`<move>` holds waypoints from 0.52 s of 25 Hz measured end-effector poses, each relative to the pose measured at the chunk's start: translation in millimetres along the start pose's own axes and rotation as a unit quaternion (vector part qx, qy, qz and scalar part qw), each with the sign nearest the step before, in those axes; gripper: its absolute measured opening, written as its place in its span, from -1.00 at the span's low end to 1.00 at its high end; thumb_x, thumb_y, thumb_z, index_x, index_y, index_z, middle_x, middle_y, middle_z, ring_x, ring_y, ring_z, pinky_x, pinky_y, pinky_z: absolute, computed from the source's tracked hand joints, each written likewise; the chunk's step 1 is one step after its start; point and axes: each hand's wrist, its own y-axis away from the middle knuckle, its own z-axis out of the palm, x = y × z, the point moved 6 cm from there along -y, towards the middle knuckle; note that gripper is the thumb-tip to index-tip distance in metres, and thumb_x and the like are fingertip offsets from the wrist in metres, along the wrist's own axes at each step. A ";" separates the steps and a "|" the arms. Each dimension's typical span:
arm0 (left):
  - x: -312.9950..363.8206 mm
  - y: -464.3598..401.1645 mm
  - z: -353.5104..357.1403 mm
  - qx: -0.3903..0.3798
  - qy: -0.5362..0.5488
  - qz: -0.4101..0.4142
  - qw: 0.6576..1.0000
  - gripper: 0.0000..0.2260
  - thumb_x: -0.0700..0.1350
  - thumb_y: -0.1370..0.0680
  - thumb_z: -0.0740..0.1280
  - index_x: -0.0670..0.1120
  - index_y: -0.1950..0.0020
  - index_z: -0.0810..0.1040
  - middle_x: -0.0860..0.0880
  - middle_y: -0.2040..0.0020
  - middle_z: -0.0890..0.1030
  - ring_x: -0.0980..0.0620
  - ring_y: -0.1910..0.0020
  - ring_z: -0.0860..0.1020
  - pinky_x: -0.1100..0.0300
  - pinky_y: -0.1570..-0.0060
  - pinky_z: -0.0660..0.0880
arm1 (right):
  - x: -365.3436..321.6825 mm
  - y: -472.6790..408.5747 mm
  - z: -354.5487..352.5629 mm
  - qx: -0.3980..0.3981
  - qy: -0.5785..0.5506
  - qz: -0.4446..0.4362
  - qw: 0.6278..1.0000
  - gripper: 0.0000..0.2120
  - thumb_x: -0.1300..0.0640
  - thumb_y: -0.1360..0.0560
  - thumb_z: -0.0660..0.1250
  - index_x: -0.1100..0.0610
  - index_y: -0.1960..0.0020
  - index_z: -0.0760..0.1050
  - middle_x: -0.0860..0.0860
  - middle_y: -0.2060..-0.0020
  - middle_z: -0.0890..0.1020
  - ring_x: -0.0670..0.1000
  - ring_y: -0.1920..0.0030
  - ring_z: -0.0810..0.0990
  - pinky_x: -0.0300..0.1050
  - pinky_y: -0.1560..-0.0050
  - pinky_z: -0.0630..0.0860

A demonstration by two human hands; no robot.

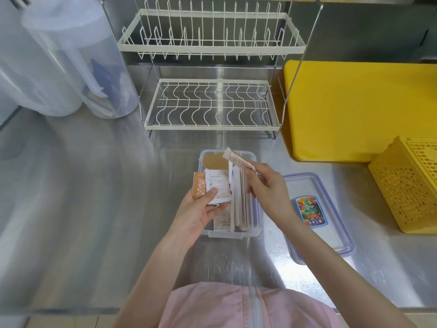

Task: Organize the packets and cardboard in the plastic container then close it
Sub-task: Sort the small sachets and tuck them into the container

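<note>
A clear plastic container [257,223] stands open on the steel counter in front of me. Brown cardboard [214,160] lies at its far end, and several white packets [241,209] stand on edge along its right side. My left hand [201,209] holds a small stack of flat packets [214,183], orange and white, over the container's left side. My right hand [267,183] pinches a long thin stick packet [237,158] above the container, tilted up to the left. The container's lid [331,233], with a fruit label, lies flat on the counter to the right.
A white two-tier wire dish rack [210,105] stands behind the container. A yellow cutting board [359,110] and a yellow plastic basket [406,185] sit at the right. Two translucent jugs [71,67] stand at the back left.
</note>
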 end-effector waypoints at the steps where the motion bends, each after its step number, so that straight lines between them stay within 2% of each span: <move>1: 0.9 -0.4 -0.7 0.007 0.005 0.007 1.000 -0.81 -0.26 -0.51 0.26 -0.08 -0.09 0.51 -0.03 0.11 0.72 -0.01 0.08 0.67 0.23 0.19 0.61 | -4.3 3.3 -1.2 0.020 0.052 -0.042 0.998 -0.73 0.16 -0.52 0.21 0.04 -0.20 0.50 -0.07 0.21 0.48 -0.17 0.40 0.49 -0.53 0.36 0.38; 4: 2.3 -0.5 6.4 0.004 -0.009 0.024 1.000 -0.78 -0.22 -0.54 0.22 -0.11 -0.17 0.50 -0.09 0.00 0.68 -0.01 0.06 0.66 0.21 0.10 0.61 | -11.6 17.9 14.0 -0.006 0.184 -0.150 0.971 -0.65 0.20 -0.50 0.24 0.01 -0.26 0.44 -0.01 0.12 0.37 -0.13 0.29 0.44 -0.47 0.23 0.38; 6: 1.5 0.5 14.2 -0.011 -0.003 0.019 1.000 -0.72 -0.12 -0.56 0.20 -0.12 -0.25 0.46 -0.15 -0.13 0.62 -0.04 -0.03 0.63 0.15 -0.01 0.59 | -8.0 24.7 30.1 -0.057 0.243 -0.149 0.957 -0.58 0.17 -0.50 0.22 -0.02 -0.35 0.33 0.02 0.10 0.36 -0.01 0.22 0.49 -0.22 0.17 0.50; 8: 0.1 2.0 17.4 -0.025 0.012 0.012 1.000 -0.67 -0.04 -0.56 0.18 -0.11 -0.29 0.44 -0.19 -0.20 0.58 -0.09 -0.12 0.58 0.10 -0.09 0.56 | -3.7 28.2 40.0 -0.096 0.265 -0.135 0.950 -0.54 0.05 -0.51 0.21 0.00 -0.40 0.24 0.03 0.05 0.40 -0.02 0.17 0.50 -0.07 0.14 0.54; 10: 0.3 2.3 14.0 -0.015 0.019 0.015 1.000 -0.68 -0.08 -0.56 0.18 -0.13 -0.29 0.44 -0.19 -0.19 0.58 -0.09 -0.11 0.58 0.10 -0.08 0.56 | -3.0 26.3 38.9 -0.094 0.204 -0.123 0.967 -0.57 -0.01 -0.51 0.20 0.02 -0.36 0.31 -0.03 0.09 0.40 -0.16 0.23 0.46 -0.21 0.17 0.48; 12: 0.1 2.6 11.1 -0.004 0.017 0.013 1.000 -0.71 -0.14 -0.57 0.18 -0.15 -0.27 0.45 -0.14 -0.10 0.63 -0.04 0.00 0.64 0.14 -0.01 0.59 | -2.1 18.5 28.9 -0.035 0.117 -0.081 0.989 -0.65 0.00 -0.49 0.23 0.08 -0.24 0.42 -0.10 0.14 0.40 -0.24 0.28 0.45 -0.46 0.24 0.39; 13: -0.5 2.9 11.8 -0.005 0.015 0.009 1.000 -0.72 -0.16 -0.56 0.19 -0.15 -0.25 0.46 -0.12 -0.06 0.65 -0.03 0.03 0.65 0.14 0.00 0.60 | 1.2 14.3 23.9 -0.009 0.087 -0.044 0.995 -0.67 0.00 -0.48 0.26 0.09 -0.19 0.42 -0.13 0.13 0.40 -0.26 0.24 0.45 -0.50 0.26 0.39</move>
